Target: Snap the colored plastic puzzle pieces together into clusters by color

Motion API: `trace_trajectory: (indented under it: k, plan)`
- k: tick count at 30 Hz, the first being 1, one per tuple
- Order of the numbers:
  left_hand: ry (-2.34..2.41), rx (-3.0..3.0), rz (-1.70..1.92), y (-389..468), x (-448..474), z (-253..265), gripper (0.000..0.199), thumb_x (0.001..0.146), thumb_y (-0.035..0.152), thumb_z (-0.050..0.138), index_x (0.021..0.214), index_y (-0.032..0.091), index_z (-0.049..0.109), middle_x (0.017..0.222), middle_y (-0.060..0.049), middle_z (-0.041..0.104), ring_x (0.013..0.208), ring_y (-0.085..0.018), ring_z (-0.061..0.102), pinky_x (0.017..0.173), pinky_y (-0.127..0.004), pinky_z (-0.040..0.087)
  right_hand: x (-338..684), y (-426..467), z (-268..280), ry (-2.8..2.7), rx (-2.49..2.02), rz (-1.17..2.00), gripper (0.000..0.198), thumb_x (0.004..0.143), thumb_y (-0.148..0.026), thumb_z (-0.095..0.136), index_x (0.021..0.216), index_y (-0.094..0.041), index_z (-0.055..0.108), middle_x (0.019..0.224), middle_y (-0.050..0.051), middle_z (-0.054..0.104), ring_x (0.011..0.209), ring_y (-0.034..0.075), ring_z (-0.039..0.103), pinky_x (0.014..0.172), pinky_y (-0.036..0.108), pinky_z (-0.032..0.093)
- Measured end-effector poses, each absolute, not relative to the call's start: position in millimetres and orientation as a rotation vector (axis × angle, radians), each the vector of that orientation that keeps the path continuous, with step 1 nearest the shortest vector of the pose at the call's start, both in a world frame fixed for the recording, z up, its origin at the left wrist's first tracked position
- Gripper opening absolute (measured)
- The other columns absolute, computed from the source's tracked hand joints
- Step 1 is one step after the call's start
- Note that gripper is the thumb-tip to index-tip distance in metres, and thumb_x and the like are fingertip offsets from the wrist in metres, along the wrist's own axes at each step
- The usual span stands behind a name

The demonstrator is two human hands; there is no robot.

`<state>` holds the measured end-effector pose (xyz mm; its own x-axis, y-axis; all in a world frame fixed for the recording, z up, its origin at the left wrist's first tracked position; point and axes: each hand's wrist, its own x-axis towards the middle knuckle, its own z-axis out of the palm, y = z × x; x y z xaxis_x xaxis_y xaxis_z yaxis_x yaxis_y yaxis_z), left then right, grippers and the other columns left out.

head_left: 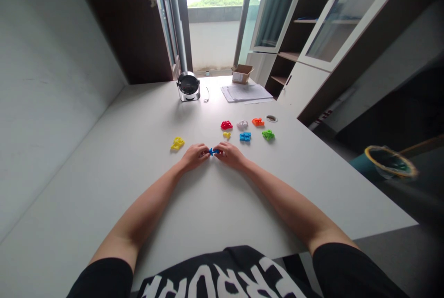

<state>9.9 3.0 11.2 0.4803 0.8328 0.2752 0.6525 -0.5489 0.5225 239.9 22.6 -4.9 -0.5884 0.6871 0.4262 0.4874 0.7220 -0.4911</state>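
Close together at the middle of the white table are my left hand (196, 155) and my right hand (228, 154). Between their fingertips are small blue plastic pieces (212, 152), partly covered by the fingers; whether they are one piece or two I cannot tell. Both hands have their fingers pinched. A yellow plastic toy piece (177, 143) lies left of my left hand. Beyond my right hand lie a red piece (226, 125), a small yellow piece (226, 135), a white piece (242, 124), a blue piece (245, 136), an orange piece (257, 122) and a green piece (268, 135).
A round black device on a metal stand (188, 86) stands at the table's back, beside a thin bent item (207, 95). Papers (248, 93) and an open cardboard box (242, 74) are further right. A round cable hole (272, 118) is near the right edge; a bin (390, 161) stands beyond.
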Motion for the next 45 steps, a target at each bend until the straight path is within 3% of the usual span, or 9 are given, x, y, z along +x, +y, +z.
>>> trace_trajectory:
  k: [45]
  plan:
    - [1.246, 2.370, 0.723, 0.4, 10.6, 15.4, 0.015, 0.088, 0.028, 0.057, 0.085, 0.019, 0.069, 0.083, -0.002, 0.063, 0.070, -0.013, 0.054, 0.068, -0.025, 0.042, 240.6, 22.6, -5.0, -2.326, -0.862, 0.401, 0.013, 0.092, -0.026, 0.063, 0.103, -0.022, 0.069, 0.085, 0.005, 0.063, 0.083, 0.018, 0.056, 0.076, 0.028, 0.044]
